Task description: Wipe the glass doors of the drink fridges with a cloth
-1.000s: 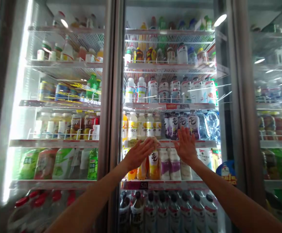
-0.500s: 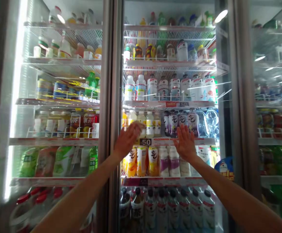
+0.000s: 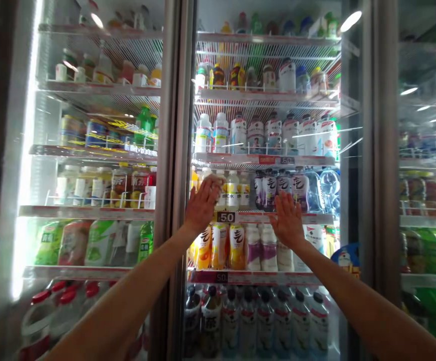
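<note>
My left hand point(image 3: 203, 203) is raised against the glass door of the middle drinks fridge, in front of the yellow-labelled bottles point(image 3: 232, 190). Under and beside its fingers shows a small pale patch that looks like a cloth point(image 3: 218, 184), though it is blurred. My right hand point(image 3: 287, 220) is held flat with its fingers stretched out, at the glass in front of the dark purple-labelled bottles point(image 3: 269, 189). It holds nothing. Between the hands sits a dark price tag point(image 3: 226, 217) on the shelf edge.
A metal door frame point(image 3: 178, 125) stands left of the middle door, another frame point(image 3: 383, 150) to the right. Behind the left door are more shelves of drinks point(image 3: 99, 243). Orange-labelled bottles point(image 3: 236, 246) stand below my hands. A blue sticker point(image 3: 346, 258) is at the door's lower right.
My left hand has moved slightly up and to the right, the pale patch with it. My right hand stays nearly in place. The view has shifted a little.
</note>
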Demonstrator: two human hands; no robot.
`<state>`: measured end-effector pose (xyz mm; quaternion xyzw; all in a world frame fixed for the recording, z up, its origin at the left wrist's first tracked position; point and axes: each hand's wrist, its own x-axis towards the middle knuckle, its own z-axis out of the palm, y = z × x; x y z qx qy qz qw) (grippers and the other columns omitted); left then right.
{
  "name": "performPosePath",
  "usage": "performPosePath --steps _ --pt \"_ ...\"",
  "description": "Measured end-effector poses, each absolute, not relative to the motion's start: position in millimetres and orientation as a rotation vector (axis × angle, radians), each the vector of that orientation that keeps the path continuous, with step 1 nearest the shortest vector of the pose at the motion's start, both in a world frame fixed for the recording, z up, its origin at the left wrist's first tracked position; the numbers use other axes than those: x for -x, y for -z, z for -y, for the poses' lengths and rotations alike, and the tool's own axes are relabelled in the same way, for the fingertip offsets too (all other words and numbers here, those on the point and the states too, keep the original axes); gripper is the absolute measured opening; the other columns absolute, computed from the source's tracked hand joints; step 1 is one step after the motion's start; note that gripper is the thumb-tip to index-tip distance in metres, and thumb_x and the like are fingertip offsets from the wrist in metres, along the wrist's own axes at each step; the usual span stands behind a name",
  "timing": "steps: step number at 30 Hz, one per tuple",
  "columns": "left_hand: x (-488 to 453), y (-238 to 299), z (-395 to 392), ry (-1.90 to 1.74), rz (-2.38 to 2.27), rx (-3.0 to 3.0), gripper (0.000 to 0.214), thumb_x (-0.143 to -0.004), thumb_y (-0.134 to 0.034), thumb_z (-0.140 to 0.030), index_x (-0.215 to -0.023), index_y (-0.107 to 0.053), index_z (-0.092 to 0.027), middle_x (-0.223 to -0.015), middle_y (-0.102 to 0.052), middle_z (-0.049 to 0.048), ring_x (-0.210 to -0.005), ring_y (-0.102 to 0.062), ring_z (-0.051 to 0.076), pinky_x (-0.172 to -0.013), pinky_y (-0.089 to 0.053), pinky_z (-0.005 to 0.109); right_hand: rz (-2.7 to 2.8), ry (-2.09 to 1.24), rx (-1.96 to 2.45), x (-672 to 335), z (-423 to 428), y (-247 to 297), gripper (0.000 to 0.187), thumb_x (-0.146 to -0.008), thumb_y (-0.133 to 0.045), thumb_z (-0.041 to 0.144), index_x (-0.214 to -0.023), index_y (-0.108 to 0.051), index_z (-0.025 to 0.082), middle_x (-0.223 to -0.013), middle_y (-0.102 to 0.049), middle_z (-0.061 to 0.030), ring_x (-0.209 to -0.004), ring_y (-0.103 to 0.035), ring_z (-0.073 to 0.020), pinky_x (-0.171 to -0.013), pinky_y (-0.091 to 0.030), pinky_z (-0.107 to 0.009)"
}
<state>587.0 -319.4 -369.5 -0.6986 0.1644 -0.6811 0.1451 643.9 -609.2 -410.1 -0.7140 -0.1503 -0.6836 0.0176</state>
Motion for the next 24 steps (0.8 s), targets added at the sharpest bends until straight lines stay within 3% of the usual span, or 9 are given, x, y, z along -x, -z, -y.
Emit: performPosePath --steps 3,5,10,16,21,24 --pt "-584.5 389.6 317.9 1.622 -0.923 1.759 0.055 -0.085 -0.039 -0.011 -0.138 -0.028 -0.021 -0.143 -0.037 0.0080 -0.138 -0.019 0.020 -0.110 -0.025 0.044 0.473 2.122 2.231 -643.3 609.5 409.9 0.071 -0.091 -0.034 0.037 -0.145 0.010 0.018 -0.153 -0.002 -0.0095 -0.140 -0.004 -0.0258 -0.109 -0.015 -0.054" --pt "-584.1 393.1 316.3 1.533 -0.985 1.745 0.055 -0.085 -0.039 -0.011 -0.138 -0.028 -0.023 -0.143 -0.038 0.0061 -0.138 -0.020 0.019 -0.110 -0.025 0.043 0.470 2.125 2.238 -642.6 609.5 409.8 0.071 -0.092 -0.033 0.037 -0.145 0.010 0.018 -0.153 -0.003 -0.0099 -0.140 -0.004 -0.0254 -0.109 -0.016 -0.054" --pt "-588.4 363.1 323.0 2.035 -0.354 2.105 0.053 -0.087 -0.040 -0.016 -0.138 -0.028 -0.018 -0.144 -0.032 0.0152 -0.135 -0.027 0.026 -0.108 -0.025 0.053 0.452 2.114 2.254 -640.7 609.4 409.1 0.071 -0.092 -0.033 0.037 -0.145 0.010 0.018 -0.153 -0.006 -0.0106 -0.140 -0.005 -0.0263 -0.109 -0.018 -0.054" --pt "-583.5 367.5 335.2 1.504 -0.938 1.844 0.056 -0.084 -0.041 -0.010 -0.136 -0.031 -0.026 -0.144 -0.036 0.0065 -0.137 -0.023 0.018 -0.112 -0.020 0.046 0.471 2.094 2.261 -638.1 610.0 408.6 0.072 -0.090 -0.035 0.035 -0.145 0.009 0.018 -0.153 -0.002 -0.0085 -0.140 -0.005 -0.0259 -0.109 -0.018 -0.053" --pt "-585.9 340.3 332.7 2.011 -0.365 2.148 0.048 -0.088 -0.038 -0.019 -0.136 -0.032 -0.019 -0.145 -0.031 0.0145 -0.134 -0.029 0.027 -0.108 -0.023 0.057 0.485 2.106 2.247 -639.0 610.9 409.1 0.071 -0.091 -0.034 0.035 -0.145 0.008 0.019 -0.153 -0.003 -0.0080 -0.140 -0.004 -0.0248 -0.109 -0.018 -0.052" --pt "-587.8 350.4 336.9 1.805 -0.606 2.039 0.048 -0.087 -0.039 -0.015 -0.135 -0.034 -0.022 -0.144 -0.035 0.0116 -0.136 -0.026 0.024 -0.109 -0.023 0.054 0.475 2.101 2.250 -638.9 610.5 409.2 0.071 -0.090 -0.035 0.034 -0.145 0.005 0.018 -0.153 -0.003 -0.0087 -0.140 -0.004 -0.0255 -0.109 -0.018 -0.053"
